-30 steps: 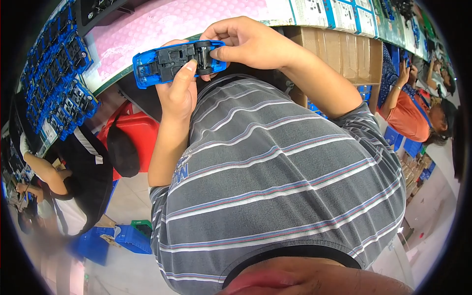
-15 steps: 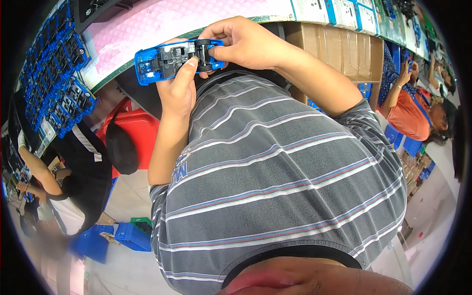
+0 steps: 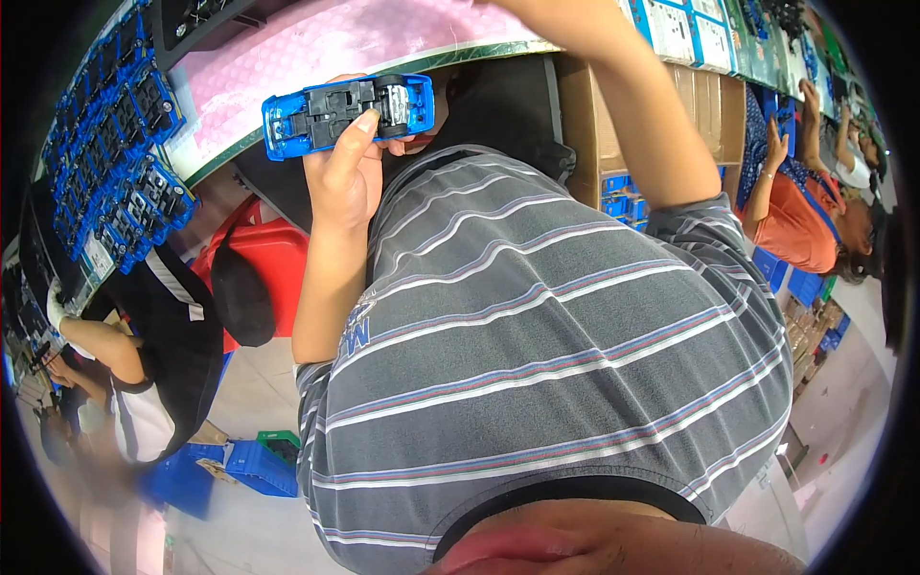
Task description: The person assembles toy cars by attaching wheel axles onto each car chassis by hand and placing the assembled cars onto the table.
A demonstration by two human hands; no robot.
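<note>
Left grip [image 3: 347, 182] is still wrapped round the car [image 3: 331, 113], underside up, just by the worktop [image 3: 222, 159] edge. Right grip [image 3: 537, 13] has been taken off it and swung over the worktop, mostly cut off, so whether anything's held can't be told. Looks like the two-handed fiddling's been paused.

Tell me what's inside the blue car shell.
Inside the blue car shell are a black chassis piece and, toward the picture's right, black wheels. The left hand covers part with its thumb; whatever lies beneath the chassis piece is hidden.
</note>
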